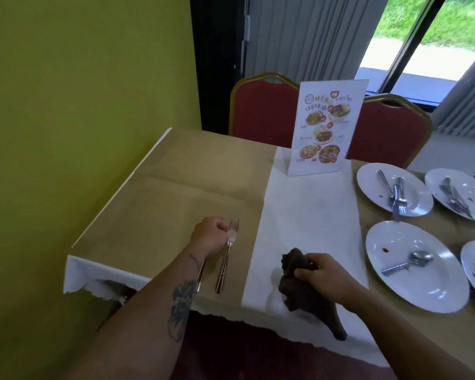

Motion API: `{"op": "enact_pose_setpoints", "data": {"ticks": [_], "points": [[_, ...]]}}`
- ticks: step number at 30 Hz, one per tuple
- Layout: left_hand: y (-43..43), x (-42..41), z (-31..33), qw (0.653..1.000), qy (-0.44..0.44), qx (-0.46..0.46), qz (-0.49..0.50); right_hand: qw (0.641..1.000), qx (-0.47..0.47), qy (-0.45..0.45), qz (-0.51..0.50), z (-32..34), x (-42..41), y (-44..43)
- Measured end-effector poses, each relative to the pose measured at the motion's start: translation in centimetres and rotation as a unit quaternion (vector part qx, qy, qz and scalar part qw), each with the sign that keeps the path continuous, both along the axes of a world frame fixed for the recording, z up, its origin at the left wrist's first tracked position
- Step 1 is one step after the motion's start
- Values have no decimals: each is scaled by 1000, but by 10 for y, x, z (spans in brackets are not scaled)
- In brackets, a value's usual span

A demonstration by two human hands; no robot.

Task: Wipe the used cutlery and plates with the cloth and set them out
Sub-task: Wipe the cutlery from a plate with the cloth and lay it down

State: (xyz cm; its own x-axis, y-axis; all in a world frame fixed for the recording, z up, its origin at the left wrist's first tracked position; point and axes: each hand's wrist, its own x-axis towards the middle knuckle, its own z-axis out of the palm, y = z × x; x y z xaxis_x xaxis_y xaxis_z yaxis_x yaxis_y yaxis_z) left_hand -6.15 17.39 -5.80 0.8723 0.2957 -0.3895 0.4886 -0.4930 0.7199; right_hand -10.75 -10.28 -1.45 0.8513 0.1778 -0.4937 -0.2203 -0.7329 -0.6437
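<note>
Head view: crumpled dark-brown cloth (299,293) in right grip (325,277), shiny fork (225,260) in left grip (210,235).

Had bare room on the tan tablecloth (176,187), from the fork (225,259) out to the far edge. Was shut in on the left by the green wall (80,91). Had a bare path up the white runner (307,209), ending at the upright menu stand (324,127). Was taken up near the front by the brown cloth (310,305). Was crowded on the right by four white plates (422,283) close together, cutlery on them. Was closed off behind the table by two red chairs (261,116).
</note>
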Motion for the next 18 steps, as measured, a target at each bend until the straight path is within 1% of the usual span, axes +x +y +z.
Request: {"op": "enact_pose_setpoints", "data": {"ticks": [3,7,18], "points": [[4,-6,-10,999,13,37,1,1000,4,1,-16,-2,-1,-3],[6,-8,-16,998,18,60,3,999,5,20,-29,-6,-3,-8],[11,-15,-25,993,-22,117,1,998,22,39,-41,-5,-7,-5]]}}
